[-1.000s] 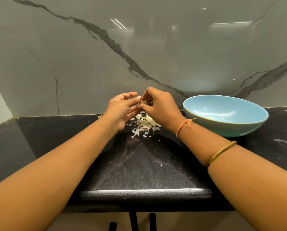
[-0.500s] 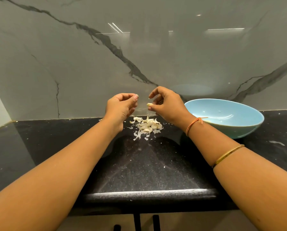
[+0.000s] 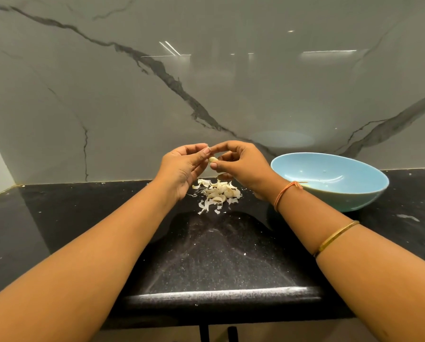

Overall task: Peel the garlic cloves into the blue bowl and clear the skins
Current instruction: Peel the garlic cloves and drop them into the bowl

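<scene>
1. Peeling is best done with the garlic clove [image 3: 212, 159] pinched between thumb and forefinger of the right hand [image 3: 243, 166], while skin is drawn off by the left hand [image 3: 181, 166]. Its curled fingertips meet the clove, but a grip cannot be confirmed.
2. Pale and glossy, the clove is held left of the blue bowl [image 3: 342, 197], above the heaped skins [image 3: 218, 193].

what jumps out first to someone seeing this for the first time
Two hands meet mid-frame above the black counter, the left hand and right hand pinching one garlic clove between them. Right under them lies a pale pile of skins, and a blue bowl sits to the right.
</scene>
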A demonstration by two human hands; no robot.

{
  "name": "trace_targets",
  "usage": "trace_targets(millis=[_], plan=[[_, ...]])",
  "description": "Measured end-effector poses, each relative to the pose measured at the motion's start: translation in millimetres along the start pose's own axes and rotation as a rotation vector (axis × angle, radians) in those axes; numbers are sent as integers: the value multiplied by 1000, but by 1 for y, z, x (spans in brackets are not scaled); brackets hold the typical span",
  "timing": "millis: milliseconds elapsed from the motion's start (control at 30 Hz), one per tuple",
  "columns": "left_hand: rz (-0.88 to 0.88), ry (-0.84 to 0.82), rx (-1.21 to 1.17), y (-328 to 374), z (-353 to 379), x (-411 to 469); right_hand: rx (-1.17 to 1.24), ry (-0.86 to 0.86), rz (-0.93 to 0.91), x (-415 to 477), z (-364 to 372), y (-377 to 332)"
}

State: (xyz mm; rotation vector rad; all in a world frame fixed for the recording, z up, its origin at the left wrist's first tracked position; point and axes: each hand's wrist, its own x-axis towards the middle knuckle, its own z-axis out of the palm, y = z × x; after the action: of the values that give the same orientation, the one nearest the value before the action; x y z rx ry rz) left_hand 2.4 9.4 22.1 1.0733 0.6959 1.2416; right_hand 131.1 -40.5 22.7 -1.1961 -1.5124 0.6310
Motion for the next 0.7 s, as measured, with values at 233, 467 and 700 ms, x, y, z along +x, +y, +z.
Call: trace_targets(millis=[233, 467, 700], plan=[[172, 102, 401, -3, -4, 1, -408, 187, -119, 3, -7, -4], [276, 19, 692, -10, -2, 1, -969, 365, -41, 4, -32, -24], [211, -79, 822, -12, -2, -1, -1122, 265, 335, -9, -62, -18]])
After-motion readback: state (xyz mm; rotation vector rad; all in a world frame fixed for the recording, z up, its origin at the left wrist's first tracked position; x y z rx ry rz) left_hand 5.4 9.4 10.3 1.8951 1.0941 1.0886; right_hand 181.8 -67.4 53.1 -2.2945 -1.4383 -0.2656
